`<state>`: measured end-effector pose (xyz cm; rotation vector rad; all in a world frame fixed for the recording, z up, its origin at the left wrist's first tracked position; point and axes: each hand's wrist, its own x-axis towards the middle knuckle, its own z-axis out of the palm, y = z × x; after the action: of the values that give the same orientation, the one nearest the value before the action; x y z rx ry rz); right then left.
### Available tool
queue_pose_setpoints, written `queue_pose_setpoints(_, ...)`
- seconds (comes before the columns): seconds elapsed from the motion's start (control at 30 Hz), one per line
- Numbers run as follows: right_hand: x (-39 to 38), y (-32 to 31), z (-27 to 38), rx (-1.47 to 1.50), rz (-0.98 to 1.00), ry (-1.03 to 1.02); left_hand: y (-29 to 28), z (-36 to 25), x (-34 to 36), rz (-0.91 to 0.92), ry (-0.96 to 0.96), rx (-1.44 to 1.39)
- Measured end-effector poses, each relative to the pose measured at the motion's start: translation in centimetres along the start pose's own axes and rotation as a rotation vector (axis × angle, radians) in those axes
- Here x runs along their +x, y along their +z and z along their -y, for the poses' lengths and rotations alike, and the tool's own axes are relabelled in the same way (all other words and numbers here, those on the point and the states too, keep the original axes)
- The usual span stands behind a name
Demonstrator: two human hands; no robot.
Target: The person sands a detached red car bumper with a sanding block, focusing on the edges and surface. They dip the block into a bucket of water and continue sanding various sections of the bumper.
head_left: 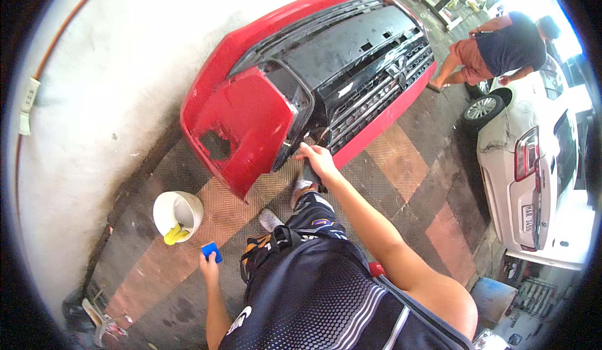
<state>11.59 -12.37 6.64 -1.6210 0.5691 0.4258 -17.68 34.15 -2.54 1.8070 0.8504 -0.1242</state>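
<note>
A red car front bumper [233, 116] with a black grille [367, 77] leans along the white wall ahead of me. My right hand [318, 160] is at its near edge, by the corner of the grille, fingers curled in against that edge. The exact contact of the fingertips is hard to make out. Lower left, my left hand [211, 266] grips a small blue rectangular block [212, 251], held away from the bumper. Close to this hand stands a white bucket [195, 211] with a yellow cloth [176, 234] hanging over its rim.
A white car [505, 143] is parked on the right, where another person [501, 46] bends beside it. Patterned floor tiles [401, 162] lie underfoot. An orange cord with a power strip [27, 105] runs along the left wall. A blue container [493, 300] stands at lower right.
</note>
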Motion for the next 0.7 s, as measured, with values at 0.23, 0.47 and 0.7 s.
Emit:
queue_pose_setpoints(0.23,-0.8,-16.1,2.4,0.296,-0.496,-0.210,9.0,-22.5,7.6,0.137,0.011,-0.618)
queue_pose_setpoints(0.47,10.5,-41.0,1.0,0.450,-0.841,-0.002,32.3,-56.1,14.5,0.364,0.643,0.006)
queue_pose_setpoints(0.7,22.8,-53.2,2.6,0.520,-0.498,0.140,55.1,-65.8,23.5,0.141,0.919,0.884)
